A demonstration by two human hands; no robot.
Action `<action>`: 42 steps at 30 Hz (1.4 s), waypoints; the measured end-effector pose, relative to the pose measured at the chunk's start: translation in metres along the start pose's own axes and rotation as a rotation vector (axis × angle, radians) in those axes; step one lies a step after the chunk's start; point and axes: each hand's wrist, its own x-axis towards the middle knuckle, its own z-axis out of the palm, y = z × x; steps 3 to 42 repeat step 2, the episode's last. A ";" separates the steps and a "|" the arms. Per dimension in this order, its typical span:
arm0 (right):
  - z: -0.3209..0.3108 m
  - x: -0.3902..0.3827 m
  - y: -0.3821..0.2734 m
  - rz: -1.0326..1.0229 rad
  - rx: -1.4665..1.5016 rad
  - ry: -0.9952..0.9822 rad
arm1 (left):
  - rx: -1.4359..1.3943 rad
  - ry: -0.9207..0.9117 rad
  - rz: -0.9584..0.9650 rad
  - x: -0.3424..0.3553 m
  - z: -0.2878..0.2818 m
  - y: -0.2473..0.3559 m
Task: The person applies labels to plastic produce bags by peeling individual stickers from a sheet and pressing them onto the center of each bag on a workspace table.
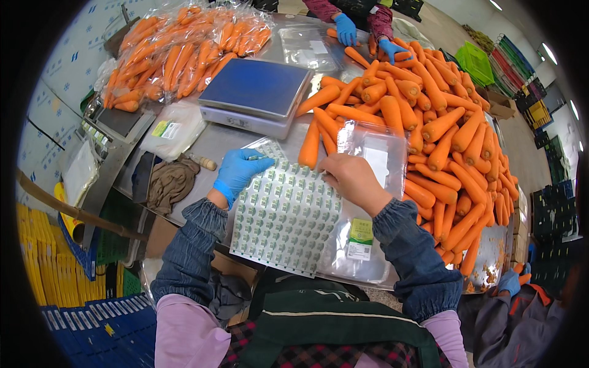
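A white sheet of small green-and-white stickers (285, 214) spreads across the near side of the metal table. My left hand (240, 173), in a blue glove, pinches its upper left edge. At the sheet's upper right edge, the fingers of my bare right hand (354, 180) are pressed together; whether a loose sticker is between them is too small to tell. Clear plastic bags (350, 260) lie beside and partly under the sheet, the top one bearing a green-and-white label (361, 236). Another clear bag (383, 147) lies beyond my right hand, against loose carrots (438, 147).
A blue-topped scale (254, 89) stands beyond my left hand. Bagged carrots (184, 55) are piled at the far left. Near a stack of bags (175, 129) lies a brown cloth (173, 184). Across the table, a person's blue-gloved hands (368, 40) touch the carrots; another gloved hand (509, 282) is at the lower right.
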 end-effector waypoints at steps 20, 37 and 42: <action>0.003 -0.003 -0.003 0.002 -0.055 -0.027 | -0.030 -0.008 -0.013 0.002 0.001 -0.002; 0.003 -0.003 -0.003 0.002 -0.055 -0.027 | -0.030 -0.008 -0.013 0.002 0.001 -0.002; 0.003 -0.003 -0.003 0.002 -0.055 -0.027 | -0.030 -0.008 -0.013 0.002 0.001 -0.002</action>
